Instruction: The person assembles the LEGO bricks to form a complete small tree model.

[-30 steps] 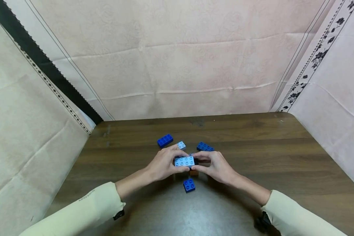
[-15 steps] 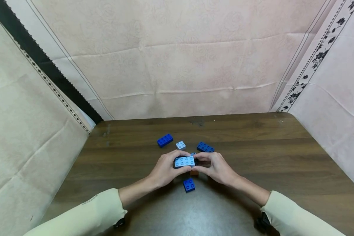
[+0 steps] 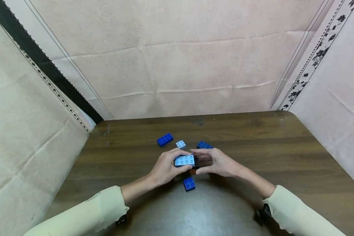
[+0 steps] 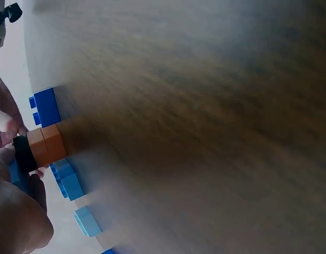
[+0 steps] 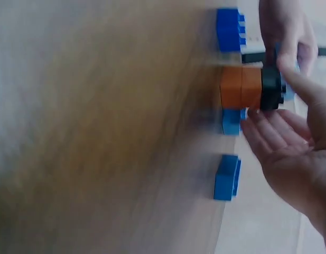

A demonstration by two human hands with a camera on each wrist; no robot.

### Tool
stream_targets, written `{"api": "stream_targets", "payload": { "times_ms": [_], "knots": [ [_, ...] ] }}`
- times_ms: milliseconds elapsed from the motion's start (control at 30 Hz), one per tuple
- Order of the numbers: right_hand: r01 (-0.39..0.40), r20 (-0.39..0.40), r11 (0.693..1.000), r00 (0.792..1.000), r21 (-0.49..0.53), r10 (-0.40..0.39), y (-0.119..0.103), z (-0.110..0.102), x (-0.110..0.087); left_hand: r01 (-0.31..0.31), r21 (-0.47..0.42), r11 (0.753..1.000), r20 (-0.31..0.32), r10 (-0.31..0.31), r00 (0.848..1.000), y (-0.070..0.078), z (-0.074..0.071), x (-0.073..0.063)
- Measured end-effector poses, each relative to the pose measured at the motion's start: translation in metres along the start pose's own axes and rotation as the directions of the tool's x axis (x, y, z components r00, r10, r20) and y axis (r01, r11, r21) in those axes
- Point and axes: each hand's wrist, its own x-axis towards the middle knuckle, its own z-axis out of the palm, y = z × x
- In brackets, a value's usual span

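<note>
My left hand (image 3: 166,164) pinches a light blue eight-stud toy brick (image 3: 184,160) between thumb and fingers. The brick sits on top of a stack, over a black brick (image 5: 269,88) and two orange bricks (image 5: 241,87), and juts out to the left. The black brick's right end (image 3: 196,162) shows bare studs in the head view. At the stack's right side, my right hand (image 3: 216,161) is spread, thumb and fingers apart around that end, holding nothing. Its straight fingers (image 5: 273,132) show beside the stack in the right wrist view.
On the brown wooden table (image 3: 253,144) lie a dark blue brick (image 3: 165,140), a small light blue brick (image 3: 181,144) and another dark blue brick (image 3: 204,145) behind the hands. A small dark blue brick (image 3: 189,184) lies in front. A mid-blue brick (image 4: 68,179) stands behind the stack.
My right hand has opened and drawn slightly right, uncovering the black brick's end. My left hand's fingers have come down closer around the light blue brick, uncovering the small light blue brick behind.
</note>
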Motion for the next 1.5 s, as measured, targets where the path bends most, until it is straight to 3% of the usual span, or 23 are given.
{"api": "stream_targets", "payload": {
  "times_ms": [133,267,600,833,1233,1500],
  "knots": [
    [0.063,-0.056,0.995,0.997,0.074,-0.059,0.007,-0.012,0.001,0.0,0.01,1.0,0.01,-0.001,1.0,0.0,0.0,0.001],
    [0.089,-0.141,0.996,0.986,0.005,-0.088,0.015,-0.023,0.002,0.016,0.007,1.0,0.02,-0.016,1.0,0.0,0.0,0.002],
    [-0.06,-0.176,0.997,0.983,-0.054,0.049,0.035,-0.03,0.007,0.039,0.024,0.999,0.035,-0.04,0.999,0.002,-0.003,0.003],
    [-0.155,-0.229,0.985,0.964,-0.08,0.133,0.045,-0.026,0.01,0.04,0.035,0.999,0.043,-0.041,0.998,0.004,-0.004,0.003],
    [-0.223,-0.319,0.955,0.935,-0.196,0.153,0.042,-0.019,0.015,0.031,0.05,0.998,0.051,-0.034,0.998,0.006,-0.004,0.003],
    [-0.223,-0.337,0.946,0.932,-0.237,0.136,0.038,-0.018,0.016,0.019,0.043,0.999,0.042,-0.021,0.999,0.005,-0.005,0.003]
  ]
}}
